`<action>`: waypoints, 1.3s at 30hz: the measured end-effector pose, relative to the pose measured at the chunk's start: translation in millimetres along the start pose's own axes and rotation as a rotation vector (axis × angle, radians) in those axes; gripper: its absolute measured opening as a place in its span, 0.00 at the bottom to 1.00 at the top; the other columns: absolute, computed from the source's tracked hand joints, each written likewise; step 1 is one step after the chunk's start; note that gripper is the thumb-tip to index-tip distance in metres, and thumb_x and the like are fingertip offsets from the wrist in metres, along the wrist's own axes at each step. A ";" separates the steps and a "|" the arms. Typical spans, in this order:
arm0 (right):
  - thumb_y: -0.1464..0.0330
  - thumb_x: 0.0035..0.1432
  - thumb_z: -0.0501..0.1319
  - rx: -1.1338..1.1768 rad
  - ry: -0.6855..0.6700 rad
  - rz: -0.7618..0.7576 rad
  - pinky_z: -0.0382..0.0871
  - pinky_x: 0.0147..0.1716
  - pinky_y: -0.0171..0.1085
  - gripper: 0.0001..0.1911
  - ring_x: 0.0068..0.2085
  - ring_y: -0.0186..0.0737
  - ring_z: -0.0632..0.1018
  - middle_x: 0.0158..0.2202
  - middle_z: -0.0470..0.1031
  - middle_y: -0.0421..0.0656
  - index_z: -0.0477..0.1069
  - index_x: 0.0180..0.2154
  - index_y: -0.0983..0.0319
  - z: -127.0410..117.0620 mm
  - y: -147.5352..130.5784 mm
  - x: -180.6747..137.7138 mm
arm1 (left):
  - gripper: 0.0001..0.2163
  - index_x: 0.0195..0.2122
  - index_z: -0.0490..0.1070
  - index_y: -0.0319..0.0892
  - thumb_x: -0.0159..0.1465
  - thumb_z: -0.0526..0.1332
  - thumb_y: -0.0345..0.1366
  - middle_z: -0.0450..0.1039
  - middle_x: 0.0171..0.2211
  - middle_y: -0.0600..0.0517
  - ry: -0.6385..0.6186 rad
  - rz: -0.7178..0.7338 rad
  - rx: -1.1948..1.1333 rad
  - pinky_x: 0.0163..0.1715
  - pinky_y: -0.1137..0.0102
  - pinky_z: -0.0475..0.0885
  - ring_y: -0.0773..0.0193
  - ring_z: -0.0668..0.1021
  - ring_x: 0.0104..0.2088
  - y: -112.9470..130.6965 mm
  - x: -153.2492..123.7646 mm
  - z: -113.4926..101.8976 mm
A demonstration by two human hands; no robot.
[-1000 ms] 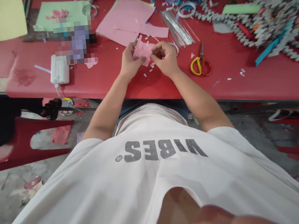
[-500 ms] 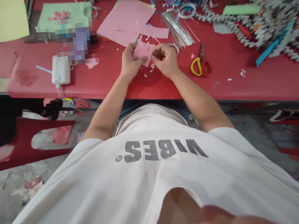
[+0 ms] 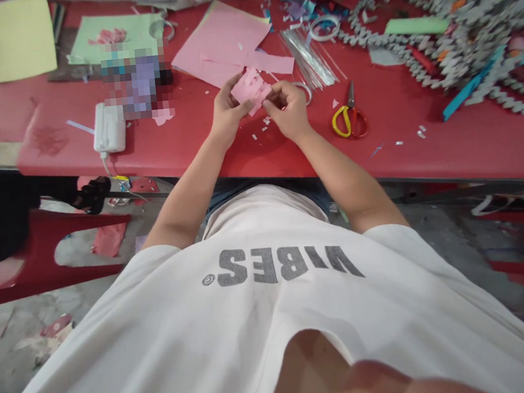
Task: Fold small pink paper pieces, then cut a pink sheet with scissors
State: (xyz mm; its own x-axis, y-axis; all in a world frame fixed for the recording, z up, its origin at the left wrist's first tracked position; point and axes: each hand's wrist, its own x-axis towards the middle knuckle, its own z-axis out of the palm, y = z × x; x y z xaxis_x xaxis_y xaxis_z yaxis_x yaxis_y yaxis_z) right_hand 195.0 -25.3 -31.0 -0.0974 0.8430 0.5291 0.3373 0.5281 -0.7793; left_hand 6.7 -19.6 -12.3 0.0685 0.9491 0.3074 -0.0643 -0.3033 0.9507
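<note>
Both my hands meet over the red table, holding a small pink paper piece between them. My left hand grips its left edge with thumb on top and fingers curled under. My right hand pinches its right edge, fingers closed. Small white paper scraps lie on the table just below my hands. Behind the piece lies a large pink paper sheet.
Yellow-handled scissors lie right of my hands, a tape ring beside my right hand. A white box sits at left, green paper and yellow paper behind. Clear sticks and a grey folded-paper pile fill the right.
My hands have lifted the pink piece slightly up and away from me; the piece has turned a little between the fingers.
</note>
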 end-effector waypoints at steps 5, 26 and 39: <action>0.16 0.60 0.54 0.021 0.017 0.042 0.87 0.60 0.66 0.47 0.44 0.52 0.86 0.41 0.79 0.43 0.72 0.44 0.52 -1.3 -3.9 1.9 | 0.38 0.54 0.78 0.54 0.53 0.76 0.76 0.86 0.39 0.50 -0.073 -0.059 0.033 0.40 0.54 0.80 0.53 0.87 0.41 -16.5 2.0 -9.4; 0.20 0.66 0.54 0.051 -0.070 -0.002 0.91 0.56 0.65 0.45 0.43 0.54 0.88 0.45 0.83 0.48 0.76 0.48 0.53 -2.3 -2.3 -3.2 | 0.30 0.43 0.77 0.54 0.59 0.73 0.74 0.85 0.36 0.49 -0.083 0.017 0.054 0.39 0.51 0.79 0.49 0.86 0.42 -10.9 -1.9 -10.0; 0.26 0.68 0.63 -0.001 -0.078 0.116 0.93 0.51 0.55 0.36 0.40 0.49 0.88 0.39 0.84 0.43 0.79 0.46 0.52 -5.1 -24.5 -2.2 | 0.43 0.41 0.76 0.58 0.52 0.56 0.93 0.70 0.20 0.54 -0.174 -0.119 0.249 0.55 0.50 0.77 0.55 0.79 0.50 34.8 -16.4 -5.4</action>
State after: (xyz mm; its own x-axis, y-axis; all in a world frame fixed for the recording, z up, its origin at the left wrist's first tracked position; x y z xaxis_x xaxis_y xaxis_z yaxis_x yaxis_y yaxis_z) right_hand 191.8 -40.6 -11.4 -0.1301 0.9036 0.4081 0.3518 0.4269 -0.8331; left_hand -2.1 -45.3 15.5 0.2310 0.9571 0.1751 0.1983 -0.2225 0.9546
